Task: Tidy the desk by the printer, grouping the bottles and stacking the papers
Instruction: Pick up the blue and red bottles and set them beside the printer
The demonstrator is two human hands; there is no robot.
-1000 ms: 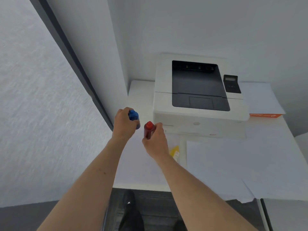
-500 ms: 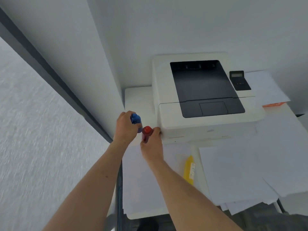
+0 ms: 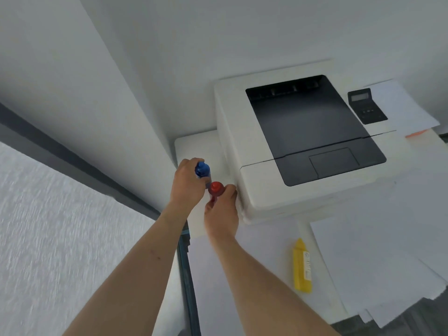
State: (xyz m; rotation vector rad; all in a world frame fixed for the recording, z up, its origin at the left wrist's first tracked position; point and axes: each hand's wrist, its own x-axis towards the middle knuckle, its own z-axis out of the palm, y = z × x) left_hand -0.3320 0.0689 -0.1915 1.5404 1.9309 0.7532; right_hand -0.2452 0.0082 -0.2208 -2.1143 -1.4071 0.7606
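Observation:
My left hand [image 3: 188, 184] grips a blue bottle [image 3: 202, 170], upright over the desk's back left corner, left of the printer [image 3: 298, 151]. Right beside it, my right hand [image 3: 221, 215] grips a red bottle [image 3: 215, 190], whose cap nearly touches the blue one. Only the tops of both bottles show past my fingers. A yellow bottle [image 3: 301, 266] lies flat on the white desk [image 3: 194, 146] in front of the printer. Loose white papers [image 3: 378, 258] are spread on the right; one sheet [image 3: 218, 287] lies under my right forearm.
A white wall [image 3: 97, 105] closes in the desk's left side, with a dark frame [image 3: 72, 151] running diagonally below it. More sheets [image 3: 407, 105] and an orange edge [image 3: 415, 134] lie behind the printer on the right. The desk's front edge is at the lower right.
Both hands have carried the bottles further back into the corner left of the printer and brought them closer together. My view has shifted, so the yellow bottle shows fully now.

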